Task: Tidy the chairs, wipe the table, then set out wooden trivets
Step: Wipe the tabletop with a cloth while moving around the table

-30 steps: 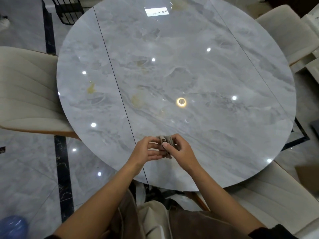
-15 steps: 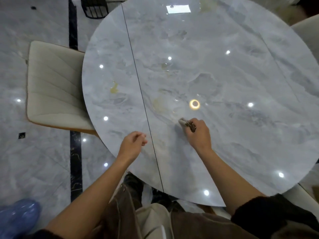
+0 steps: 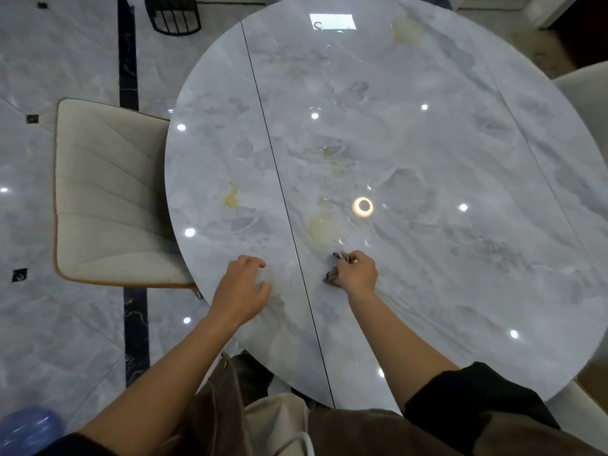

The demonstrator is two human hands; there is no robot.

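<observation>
Two hands are seen over the near part of the round marble table (image 3: 460,274). A small grey cloth (image 3: 331,277), bunched and mostly hidden, is gripped in the curled fingers of the right hand (image 3: 357,273) and pressed to the table, just right of the dark seam (image 3: 279,172) and just below a yellowish stain (image 3: 320,228). The left hand (image 3: 241,289) is held near the left edge, fingers loosely curled, nothing grasped. A cream chair (image 3: 108,192) is tucked under that edge. Wide open surface is noted ahead and rightward.
</observation>
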